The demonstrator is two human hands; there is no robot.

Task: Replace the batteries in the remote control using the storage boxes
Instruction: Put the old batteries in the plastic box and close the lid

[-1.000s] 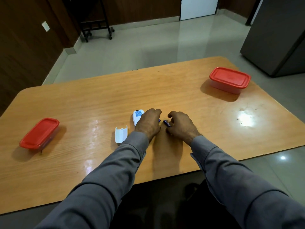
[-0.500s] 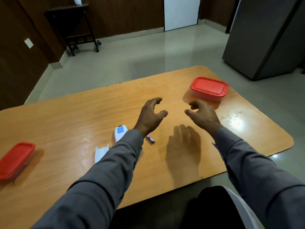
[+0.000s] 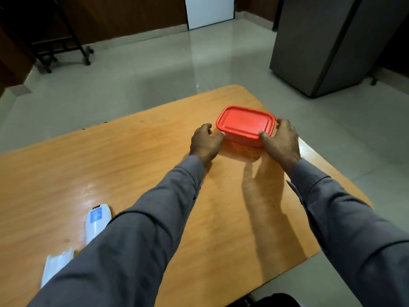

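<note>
Across the wooden table (image 3: 132, 173), the red storage box (image 3: 245, 125) sits lidded between my hands. My right hand (image 3: 281, 142) grips its right end, thumb on the near rim; my left hand (image 3: 204, 144) curls at its left end, thumb tip touching it.

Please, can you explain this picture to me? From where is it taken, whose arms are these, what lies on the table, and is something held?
The camera sits on a person's head and looks down, so the grey-sleeved arms are that person's own. The left hand touches one end of a red-lidded storage box; the right hand grips the other end with curled fingers. The box rests on the wooden table, lid closed. Nearer the person lie a white remote control and its loose battery cover.
</note>
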